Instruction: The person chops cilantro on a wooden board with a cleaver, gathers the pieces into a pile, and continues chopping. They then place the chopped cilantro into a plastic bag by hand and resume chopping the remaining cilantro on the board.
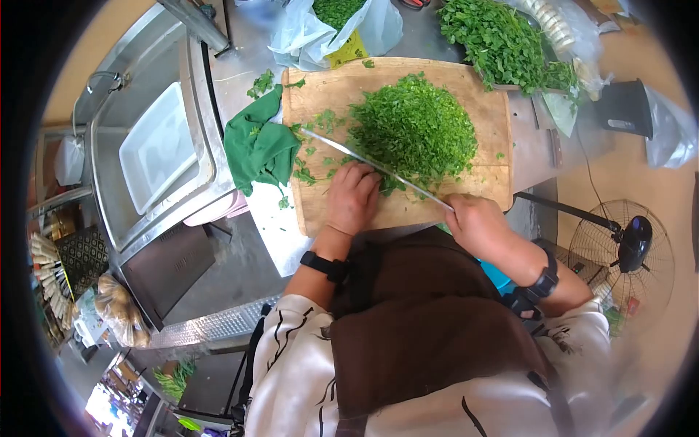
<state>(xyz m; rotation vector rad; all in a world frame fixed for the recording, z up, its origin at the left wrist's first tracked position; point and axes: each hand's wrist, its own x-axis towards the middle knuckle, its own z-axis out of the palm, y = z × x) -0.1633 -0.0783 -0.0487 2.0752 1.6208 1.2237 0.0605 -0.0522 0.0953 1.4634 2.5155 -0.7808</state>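
Note:
My right hand (477, 222) is closed around the handle of a long kitchen knife (378, 167), whose blade slants up and left across the wooden cutting board (320, 207). Close below the blade, my left hand (354, 193) rests on the board with its fingers curled. Leafy green herbs (393, 185) show beside its fingertips; what lies under the fingers is hidden. Beyond the blade rises a big heap of chopped herbs (415, 124). Loose leaf bits are scattered over the board's left side.
A green cloth (262, 138) lies at the board's left edge. Behind the board are a plastic bag (302, 33) of chopped greens and a pile of leafy herbs (495, 44). A steel sink (113, 193) holds a white tub (160, 149). A fan (633, 244) stands right.

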